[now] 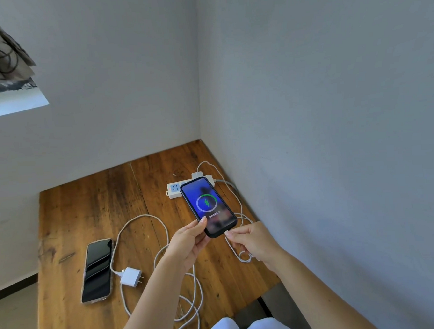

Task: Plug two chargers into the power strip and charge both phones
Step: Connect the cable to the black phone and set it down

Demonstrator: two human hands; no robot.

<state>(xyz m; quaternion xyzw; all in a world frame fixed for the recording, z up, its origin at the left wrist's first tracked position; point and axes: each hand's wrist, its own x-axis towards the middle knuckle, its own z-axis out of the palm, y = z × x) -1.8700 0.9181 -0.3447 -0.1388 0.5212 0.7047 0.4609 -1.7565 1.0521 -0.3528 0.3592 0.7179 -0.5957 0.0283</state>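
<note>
One phone point(208, 206) charging | left hand point(189, 241) gripping it | right hand point(250, 240) pinching cable point(239, 206) at its port | second charger point(132, 277) lying unplugged | second phone point(97, 270) waiting.

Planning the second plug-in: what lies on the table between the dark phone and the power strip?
In the head view, only a loop of white cable crosses bare wood between the dark phone and the power strip.

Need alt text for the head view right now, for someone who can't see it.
Over a wooden table in a room corner, the left hand holds a lit phone showing a green charging symbol while the right hand pinches the cable at its base. A second phone, screen dark, lies beside an unplugged white charger; the power strip sits behind.
</note>
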